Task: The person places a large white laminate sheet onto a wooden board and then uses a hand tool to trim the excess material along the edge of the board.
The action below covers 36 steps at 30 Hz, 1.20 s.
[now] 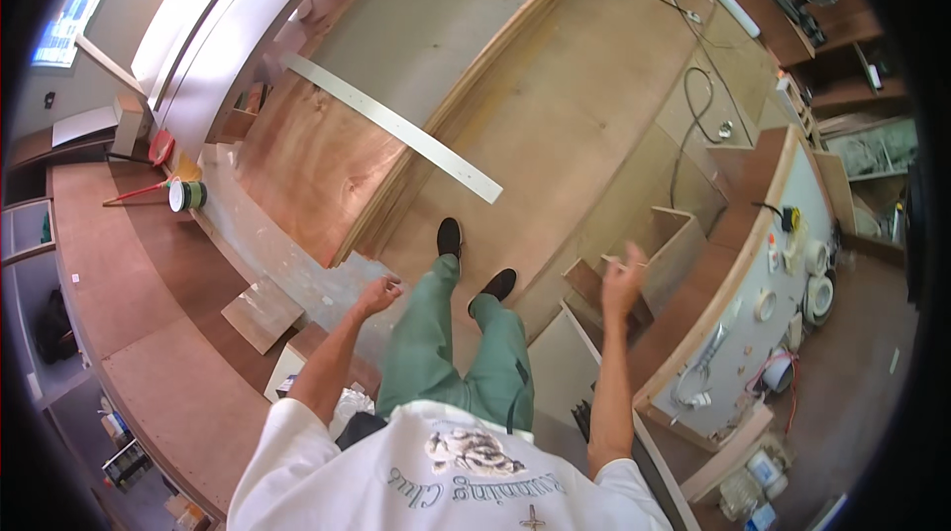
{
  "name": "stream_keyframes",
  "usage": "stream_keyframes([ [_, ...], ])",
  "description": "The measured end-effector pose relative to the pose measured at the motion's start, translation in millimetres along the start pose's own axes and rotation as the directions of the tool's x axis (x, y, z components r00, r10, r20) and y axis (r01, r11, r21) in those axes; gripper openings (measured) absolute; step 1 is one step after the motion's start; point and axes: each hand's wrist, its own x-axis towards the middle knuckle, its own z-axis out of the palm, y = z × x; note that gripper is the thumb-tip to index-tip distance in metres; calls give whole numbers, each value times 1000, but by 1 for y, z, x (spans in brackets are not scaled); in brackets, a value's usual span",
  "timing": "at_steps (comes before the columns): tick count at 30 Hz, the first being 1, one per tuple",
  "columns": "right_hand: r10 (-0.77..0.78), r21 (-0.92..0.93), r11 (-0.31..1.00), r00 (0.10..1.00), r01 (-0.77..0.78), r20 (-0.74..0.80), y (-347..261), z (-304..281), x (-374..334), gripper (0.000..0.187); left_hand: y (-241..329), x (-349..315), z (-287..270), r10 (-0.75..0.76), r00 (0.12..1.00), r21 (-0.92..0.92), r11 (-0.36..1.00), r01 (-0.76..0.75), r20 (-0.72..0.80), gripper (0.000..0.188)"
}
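Observation:
My left hand (377, 296) hangs in the air near the close edge of a stack of plywood sheets (327, 150), its fingers loosely curled; whatever they may hold is hidden. My right hand (621, 283) is raised further right, slightly blurred, with bent fingers around what looks like a thin pale stick (608, 258). A long white strip (396, 125) with small holes lies slantwise across the stack and sticks out over the lower plywood sheet (555, 105). Neither hand touches the strip or the boards. Both my feet stand on the lower sheet.
At right a workbench (733, 343) carries tape rolls (765, 305) and cables. An open wooden box (678, 234) stands before it. A hose (686, 95) lies on the floor beyond. To the left are a long brown counter (129, 283), a green-and-white can (188, 196) and a loose board (262, 314).

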Motion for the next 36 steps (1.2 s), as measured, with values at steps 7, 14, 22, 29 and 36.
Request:
stream_keyframes([
  [7,-227,151,973,805,172,549,-119,253,24,65,22,109,1,65,998,-128,990,-62,15,45],
  [14,-339,-15,914,784,405,520,-194,423,85,113,2,220,-67,39,996,-409,910,-68,-78,45],
  [22,-313,192,949,695,249,647,-173,432,99,63,40,313,-155,-111,988,-715,699,3,-105,63],
  [29,-214,209,973,728,99,651,-243,317,49,66,61,329,-215,-238,933,-962,99,-254,-271,78],
  [36,-168,176,982,751,70,639,-171,230,-30,67,63,271,-141,-259,940,-962,212,-170,-223,42],
])
